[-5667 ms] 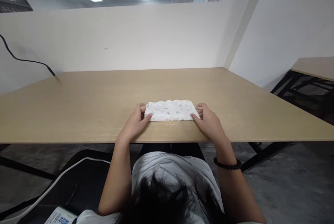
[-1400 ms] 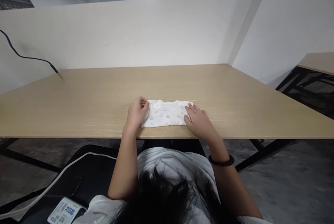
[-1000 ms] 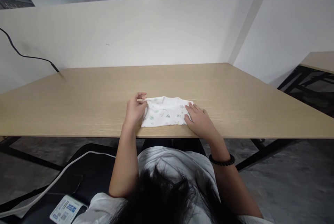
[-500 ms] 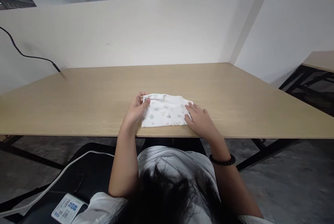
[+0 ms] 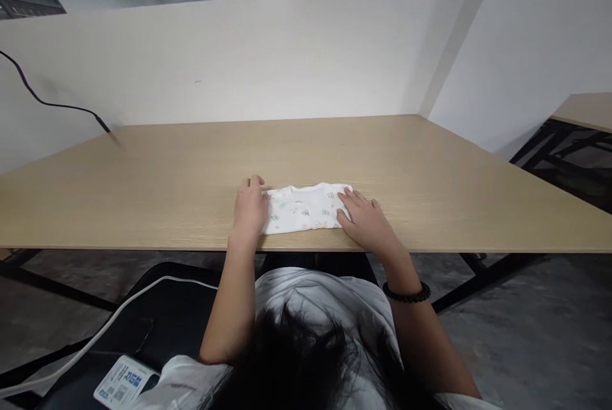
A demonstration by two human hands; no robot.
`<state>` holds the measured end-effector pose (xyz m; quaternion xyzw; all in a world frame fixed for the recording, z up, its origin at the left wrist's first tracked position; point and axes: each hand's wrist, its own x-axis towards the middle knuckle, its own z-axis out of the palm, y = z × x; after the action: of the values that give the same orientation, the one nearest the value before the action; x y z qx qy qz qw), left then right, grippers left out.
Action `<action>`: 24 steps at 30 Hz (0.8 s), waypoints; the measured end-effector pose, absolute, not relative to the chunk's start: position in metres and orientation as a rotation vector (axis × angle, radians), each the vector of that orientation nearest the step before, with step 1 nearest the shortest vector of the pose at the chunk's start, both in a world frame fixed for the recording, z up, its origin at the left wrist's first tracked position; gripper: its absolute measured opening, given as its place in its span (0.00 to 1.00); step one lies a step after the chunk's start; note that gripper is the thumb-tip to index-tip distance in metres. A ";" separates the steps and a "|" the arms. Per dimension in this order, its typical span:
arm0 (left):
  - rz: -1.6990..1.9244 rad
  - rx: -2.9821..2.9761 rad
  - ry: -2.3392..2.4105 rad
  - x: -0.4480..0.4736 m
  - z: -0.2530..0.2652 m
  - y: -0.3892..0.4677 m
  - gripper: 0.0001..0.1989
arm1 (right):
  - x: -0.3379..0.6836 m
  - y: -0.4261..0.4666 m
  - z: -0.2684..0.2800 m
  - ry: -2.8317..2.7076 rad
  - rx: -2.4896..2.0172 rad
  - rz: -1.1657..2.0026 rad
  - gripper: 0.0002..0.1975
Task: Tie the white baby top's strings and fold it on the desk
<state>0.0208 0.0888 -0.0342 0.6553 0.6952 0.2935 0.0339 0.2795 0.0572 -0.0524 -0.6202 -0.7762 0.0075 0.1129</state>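
A folded white baby garment (image 5: 299, 209) with small printed pictures lies near the table's front edge, its curved neckline at the far side. My left hand (image 5: 250, 209) rests palm down at the garment's left end, covering that edge. Its fingers point away from me, slightly bent and loose, with the thumb side against the cloth. On the right end lies my right hand (image 5: 366, 219), open, its spread fingers flat on the fabric.
The wooden table (image 5: 167, 174) meets a white partition (image 5: 268, 59) at the back. A black cable (image 5: 62, 104) hangs down the wall at left. Below left are a black chair (image 5: 162, 308), a white cord (image 5: 115, 314) and a white printed card (image 5: 125, 383).
My left hand has let go of the garment's upper left corner and turned palm down. The garment's far edge has come nearer to me, and the neckline now shows. My right hand has stayed put.
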 end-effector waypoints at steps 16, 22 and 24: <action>0.289 2.244 1.996 0.044 -0.037 0.061 0.39 | 0.280 0.056 -0.056 -2.244 -1.846 0.029 0.30; 0.549 2.549 1.739 0.068 -0.036 0.057 0.37 | 0.280 0.053 -0.045 -2.118 -1.960 -0.008 0.36; 0.481 2.566 1.574 0.074 -0.037 0.057 0.38 | 0.280 0.057 -0.040 -2.136 -1.937 -0.004 0.37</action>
<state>0.0744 0.0568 -0.0375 0.8408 0.5158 0.1577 0.0467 0.2801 0.0569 -0.0398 -0.6663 -0.7345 -0.0013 0.1287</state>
